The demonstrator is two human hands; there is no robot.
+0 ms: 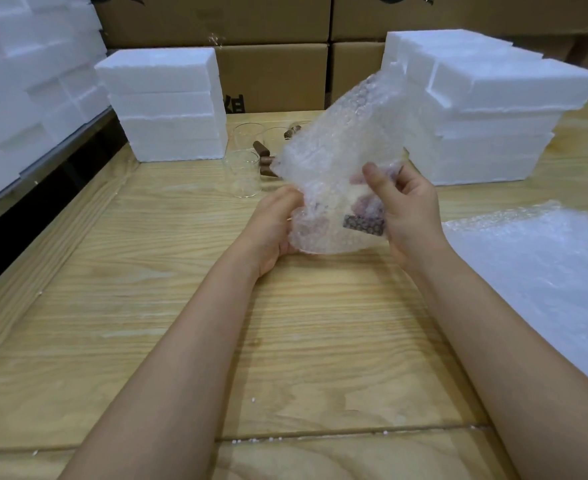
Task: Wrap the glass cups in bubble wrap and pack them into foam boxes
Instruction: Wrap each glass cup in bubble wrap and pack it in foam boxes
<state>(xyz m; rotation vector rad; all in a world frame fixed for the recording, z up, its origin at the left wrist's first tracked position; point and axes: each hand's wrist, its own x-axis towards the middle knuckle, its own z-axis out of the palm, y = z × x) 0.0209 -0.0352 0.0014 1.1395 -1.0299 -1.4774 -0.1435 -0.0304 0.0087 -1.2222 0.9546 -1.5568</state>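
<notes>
A left foam stack (pixel 168 105) and right foam stack (pixel 493 126) flank glass cups (pixel 244 173) on the table (pixel 147 306), upper centre. Bubble-wrap sheets (pixel 541 271) lie at right; cartons (pixel 271 74) stand behind.

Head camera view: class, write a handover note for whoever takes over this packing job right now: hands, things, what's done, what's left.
Left hand grips the bubble wrap low on its left; right hand pinches its right side, above the table.
A dark handle shows through the wrap: one cup partly wrapped.
Bare glass cups stand between the left foam stack and right foam stack; spare wrap sheets lie at right.
Left: finish this wrap, box it, wrap the rest.
</notes>
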